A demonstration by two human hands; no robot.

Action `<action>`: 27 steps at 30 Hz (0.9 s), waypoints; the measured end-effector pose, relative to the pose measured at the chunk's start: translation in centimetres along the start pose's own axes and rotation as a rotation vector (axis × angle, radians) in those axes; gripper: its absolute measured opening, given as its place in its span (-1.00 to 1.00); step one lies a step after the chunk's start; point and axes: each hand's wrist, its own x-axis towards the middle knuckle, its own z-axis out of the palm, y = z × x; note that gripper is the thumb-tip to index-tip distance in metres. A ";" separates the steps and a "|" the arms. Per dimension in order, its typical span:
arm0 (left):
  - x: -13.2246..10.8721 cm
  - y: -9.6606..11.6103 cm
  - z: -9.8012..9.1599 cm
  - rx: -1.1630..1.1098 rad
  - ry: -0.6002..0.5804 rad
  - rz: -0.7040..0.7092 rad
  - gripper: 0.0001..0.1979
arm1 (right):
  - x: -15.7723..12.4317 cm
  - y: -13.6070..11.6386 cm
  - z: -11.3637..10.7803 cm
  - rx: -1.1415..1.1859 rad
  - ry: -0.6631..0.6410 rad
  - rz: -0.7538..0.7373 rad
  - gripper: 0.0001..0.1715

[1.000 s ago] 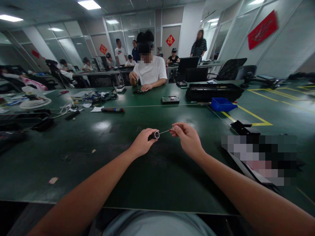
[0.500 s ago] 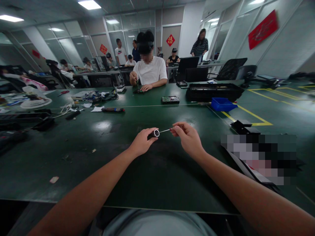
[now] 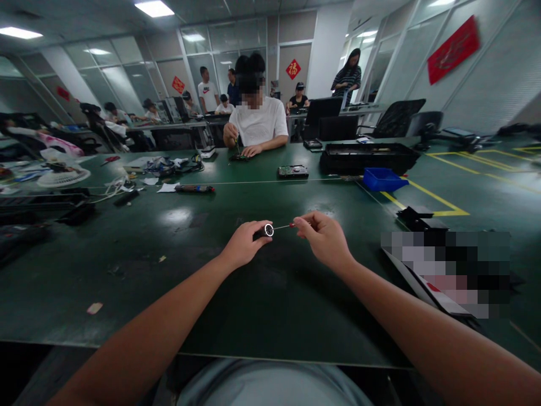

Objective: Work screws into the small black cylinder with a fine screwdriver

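One dark cylinder [image 3: 258, 232], short, clasped in the left hand [image 3: 243, 245], bright ringed end [image 3: 269, 230] turned rightward. One thin metal shaft [image 3: 281, 227] with red grip [image 3: 292, 225], pinched in the right hand [image 3: 324, 239], fingers curled in; aimed leftward from hand to ringed end, depth of entry not discernible. Cylinder thus left of the right hand, shaft between; hands near each other, apart. Height over the green surface [image 3: 291, 304]: not readable from this angle.

Edges: near edge [image 3: 211, 356], straight, well apart from both hands; far edge with one seated person [image 3: 260, 124] in white.

Room: broad green stretch from hands back to near edge; further stretch ahead, up to one circuit-board unit [image 3: 292, 171]. Ahead left, well apart: one dark tubular item [image 3: 194, 189] beside white paper [image 3: 167, 188]. Ahead right, well apart: one blue bin [image 3: 384, 179], just before one long black tray [image 3: 367, 158]. Right: black parts [image 3: 424, 220], well apart.
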 end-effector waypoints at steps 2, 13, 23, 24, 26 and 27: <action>0.0 0.1 -0.1 0.001 -0.001 0.001 -0.58 | 0.0 0.1 0.1 0.037 -0.019 -0.015 -0.74; 0.0 0.0 0.0 0.021 0.002 0.031 -0.60 | -0.2 -0.3 0.3 0.008 -0.059 0.024 -0.61; 0.0 0.1 0.1 0.036 -0.003 0.006 -0.58 | -0.5 0.0 0.4 0.021 -0.057 -0.036 -0.68; 0.0 0.1 0.1 0.031 0.000 0.006 -0.58 | -0.5 -0.1 0.5 0.032 -0.037 -0.037 -0.72; 0.0 0.2 0.1 0.023 0.015 0.002 -0.57 | -0.4 0.0 0.6 0.108 0.000 -0.029 -0.76; 0.0 0.2 0.1 0.022 0.020 0.000 -0.57 | -0.3 0.1 0.7 0.159 0.009 -0.025 -0.78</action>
